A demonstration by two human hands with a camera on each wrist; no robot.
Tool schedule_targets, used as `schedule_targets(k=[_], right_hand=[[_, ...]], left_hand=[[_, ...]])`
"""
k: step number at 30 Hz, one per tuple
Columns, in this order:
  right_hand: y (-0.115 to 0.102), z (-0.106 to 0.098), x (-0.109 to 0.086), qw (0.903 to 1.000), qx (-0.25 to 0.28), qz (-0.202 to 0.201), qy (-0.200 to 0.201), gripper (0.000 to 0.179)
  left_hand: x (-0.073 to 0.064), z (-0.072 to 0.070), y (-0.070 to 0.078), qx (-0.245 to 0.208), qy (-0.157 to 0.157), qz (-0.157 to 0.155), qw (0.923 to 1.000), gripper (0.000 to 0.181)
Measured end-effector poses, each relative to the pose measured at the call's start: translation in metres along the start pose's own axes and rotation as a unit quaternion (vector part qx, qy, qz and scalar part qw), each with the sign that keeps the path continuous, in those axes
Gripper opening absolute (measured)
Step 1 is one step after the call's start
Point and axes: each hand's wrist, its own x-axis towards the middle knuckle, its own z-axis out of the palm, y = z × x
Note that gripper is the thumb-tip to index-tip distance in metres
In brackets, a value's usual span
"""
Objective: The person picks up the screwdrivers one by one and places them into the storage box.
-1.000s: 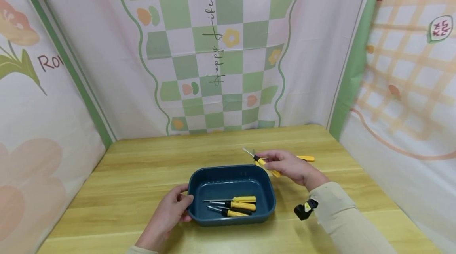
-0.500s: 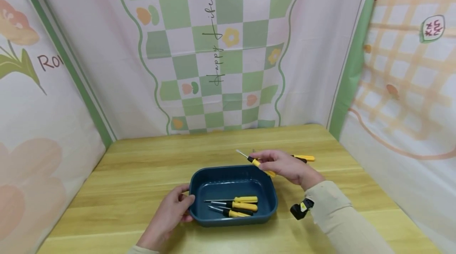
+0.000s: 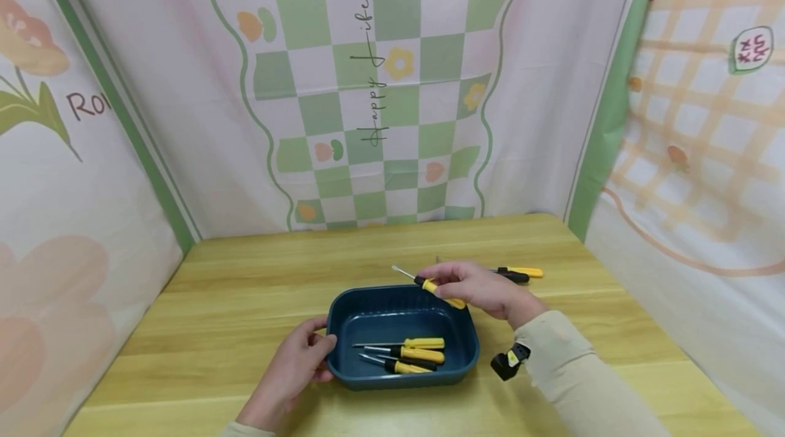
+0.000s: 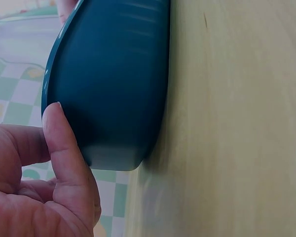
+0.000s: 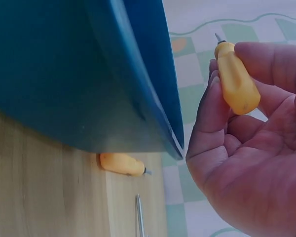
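Observation:
My right hand [image 3: 481, 287] pinches a yellow-and-black screwdriver [image 3: 431, 287] between thumb and fingers, over the far right corner of a dark blue plastic tub [image 3: 398, 383]. Its metal tip points up and to the left. From the right wrist view, the yellow handle [image 5: 238, 84] shows between the fingertips, beside the tub's wall. My left hand [image 3: 293, 365] grips the tub's left end, thumb on the rim and fingers outside. Inside the tub lie several screwdrivers [image 3: 423, 343], yellow or black handles to the right and shafts to the left.
Behind the right hand, a yellow-handled screwdriver [image 3: 526, 272] and a black-handled one [image 3: 515, 277] lie on the wooden table [image 3: 245, 300], partly hidden. Printed cloth curtains [image 3: 392, 116] surround the table's back and sides. A small black device [image 3: 510, 362] is strapped at the right wrist.
The right hand has carried its screwdriver left and slightly nearer, from beside the tub to over its far right corner. More of the screwdrivers behind it shows. The left hand keeps its grip.

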Motion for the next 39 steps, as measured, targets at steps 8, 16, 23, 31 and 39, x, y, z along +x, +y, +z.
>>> schedule_targets(k=[8, 16, 23, 31, 39], right_hand=[[-0.004, 0.006, 0.004, 0.9998, -0.002, 0.004, -0.019, 0.043], [-0.004, 0.013, 0.009, 0.9993, -0.002, 0.008, -0.035, 0.042], [-0.005, 0.018, 0.012, 0.9983, -0.017, 0.014, -0.054, 0.041], [-0.007, 0.025, 0.014, 0.9969, -0.051, 0.029, -0.052, 0.038], [-0.008, 0.031, 0.015, 0.9959, -0.071, 0.02, -0.053, 0.035]], left_hand=[[0.0, 0.0, 0.002, 0.003, -0.001, -0.003, 1.0, 0.046], [0.0, -0.001, 0.001, 0.002, -0.004, -0.003, 1.0, 0.046], [-0.001, 0.0, 0.002, 0.0, -0.002, -0.003, 1.0, 0.046], [-0.001, -0.001, 0.004, 0.0, -0.011, -0.01, 0.9999, 0.047], [-0.002, -0.002, 0.005, 0.001, -0.011, -0.011, 0.9999, 0.047]])
